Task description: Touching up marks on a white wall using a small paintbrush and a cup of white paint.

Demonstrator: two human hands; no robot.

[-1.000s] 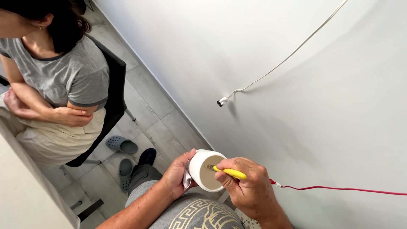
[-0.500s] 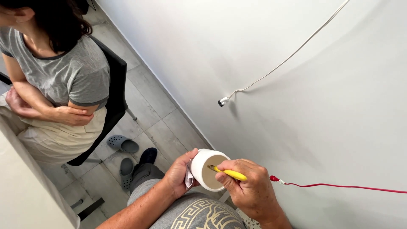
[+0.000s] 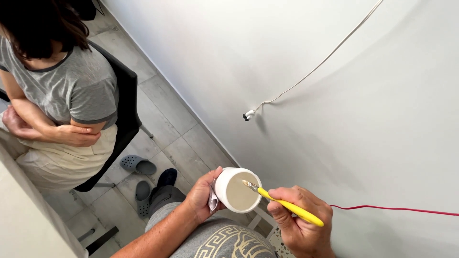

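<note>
My left hand grips a white cup from its left side, together with a bit of white paper pressed against the cup's wall. The cup is tilted toward me and holds pale beige liquid. My right hand holds a small brush with a yellow handle; its bristle tip dips into the cup near the upper rim. Both hands hover over my lap, close to a white wall.
A white cable runs down the wall to a small end piece. A red wire crosses the wall at right. Another person in a grey shirt sits on a black chair at left. Grey slippers lie on the tiled floor.
The view has shifted slightly. The cup and brush stay together, with the brush tip still in the cup. The seated person has barely moved.
</note>
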